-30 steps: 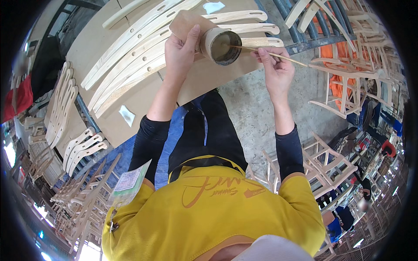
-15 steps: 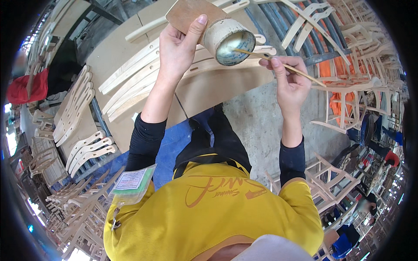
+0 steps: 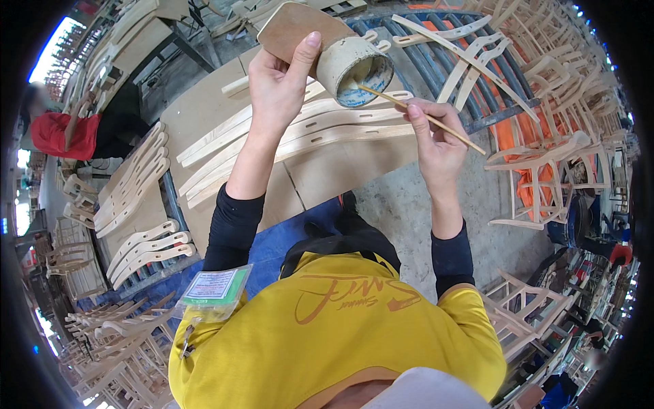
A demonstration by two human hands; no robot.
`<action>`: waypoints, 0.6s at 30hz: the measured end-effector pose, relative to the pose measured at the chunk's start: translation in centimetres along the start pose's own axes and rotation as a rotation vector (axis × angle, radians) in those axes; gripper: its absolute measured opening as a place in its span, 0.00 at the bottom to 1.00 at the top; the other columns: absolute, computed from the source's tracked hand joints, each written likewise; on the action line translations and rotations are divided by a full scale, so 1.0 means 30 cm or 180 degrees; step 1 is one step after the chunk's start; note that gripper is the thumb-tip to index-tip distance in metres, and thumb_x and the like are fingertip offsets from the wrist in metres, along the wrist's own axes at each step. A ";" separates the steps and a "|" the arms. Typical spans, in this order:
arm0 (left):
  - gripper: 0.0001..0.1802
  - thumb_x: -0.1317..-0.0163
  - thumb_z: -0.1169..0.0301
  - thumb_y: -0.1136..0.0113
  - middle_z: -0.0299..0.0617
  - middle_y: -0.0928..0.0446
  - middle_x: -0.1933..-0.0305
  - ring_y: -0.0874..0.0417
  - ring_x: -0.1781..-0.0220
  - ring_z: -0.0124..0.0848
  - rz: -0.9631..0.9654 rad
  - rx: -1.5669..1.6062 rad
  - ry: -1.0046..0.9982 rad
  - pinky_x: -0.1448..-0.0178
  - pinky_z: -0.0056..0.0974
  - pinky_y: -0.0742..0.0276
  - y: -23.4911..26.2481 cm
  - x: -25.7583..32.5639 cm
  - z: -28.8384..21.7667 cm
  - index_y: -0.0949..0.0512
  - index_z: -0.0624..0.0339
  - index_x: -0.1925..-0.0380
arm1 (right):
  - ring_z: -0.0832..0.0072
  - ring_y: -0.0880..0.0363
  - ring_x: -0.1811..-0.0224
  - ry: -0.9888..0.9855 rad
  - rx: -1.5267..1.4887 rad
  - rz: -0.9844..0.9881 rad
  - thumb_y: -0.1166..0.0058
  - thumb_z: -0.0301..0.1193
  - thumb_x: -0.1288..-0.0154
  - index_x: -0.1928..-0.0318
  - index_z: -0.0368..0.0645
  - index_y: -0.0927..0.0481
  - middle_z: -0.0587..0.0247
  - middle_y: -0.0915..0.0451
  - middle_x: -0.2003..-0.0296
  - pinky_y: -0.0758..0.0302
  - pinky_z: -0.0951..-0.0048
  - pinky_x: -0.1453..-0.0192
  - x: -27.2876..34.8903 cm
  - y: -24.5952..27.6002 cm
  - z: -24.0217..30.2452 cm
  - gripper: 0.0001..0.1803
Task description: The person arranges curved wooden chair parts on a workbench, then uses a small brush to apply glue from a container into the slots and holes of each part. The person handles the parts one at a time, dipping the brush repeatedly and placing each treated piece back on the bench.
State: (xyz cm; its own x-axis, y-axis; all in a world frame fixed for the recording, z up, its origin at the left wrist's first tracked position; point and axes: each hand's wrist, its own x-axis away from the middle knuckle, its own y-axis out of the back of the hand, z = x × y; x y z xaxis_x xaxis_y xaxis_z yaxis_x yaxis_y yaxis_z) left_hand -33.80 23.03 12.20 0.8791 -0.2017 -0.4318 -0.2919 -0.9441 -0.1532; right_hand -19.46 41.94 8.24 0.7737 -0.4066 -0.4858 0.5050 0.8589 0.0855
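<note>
Fingers of my left hand [image 3: 276,85] are wrapped around a small round tub [image 3: 354,63], thumb pressed along its side, holding it tipped on its side with a brown flat board [image 3: 289,27] behind it. Fingers of my right hand [image 3: 436,140] are pinched together on a thin wooden stick [image 3: 422,117], whose far tip reaches into the mouth of the tub.

Below the tub lies a wide plywood worktop [image 3: 327,170], with long curved pale wooden slats [image 3: 286,140] lying across it, just under my left wrist. Left of the tub, more curved wooden parts [image 3: 133,180] are stacked in rows. Right of the tub, unfinished wooden chair frames [image 3: 545,163] are piled over something orange. Bare concrete floor [image 3: 409,204] shows beneath my right forearm. Far left of the tub sits a person in a red top [image 3: 65,133]
</note>
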 end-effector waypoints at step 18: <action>0.20 0.28 0.59 0.37 0.43 0.15 0.54 0.14 0.58 0.27 -0.0414 0.0246 0.1205 0.56 0.33 0.16 -0.039 0.023 0.332 0.21 0.67 0.49 | 0.62 0.12 0.51 -0.1920 -0.1666 -0.0423 0.44 0.28 0.25 0.51 0.38 0.23 0.51 0.14 0.54 0.15 0.71 0.48 -0.024 0.017 -0.211 0.08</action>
State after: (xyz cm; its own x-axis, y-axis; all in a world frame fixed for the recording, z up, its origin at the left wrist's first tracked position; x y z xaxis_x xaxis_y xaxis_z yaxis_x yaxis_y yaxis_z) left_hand -36.61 26.60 3.25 0.9829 -0.1773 -0.0488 -0.1839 -0.9486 -0.2574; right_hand -22.18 44.67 3.12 0.8684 -0.4852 0.1024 0.4783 0.7653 -0.4308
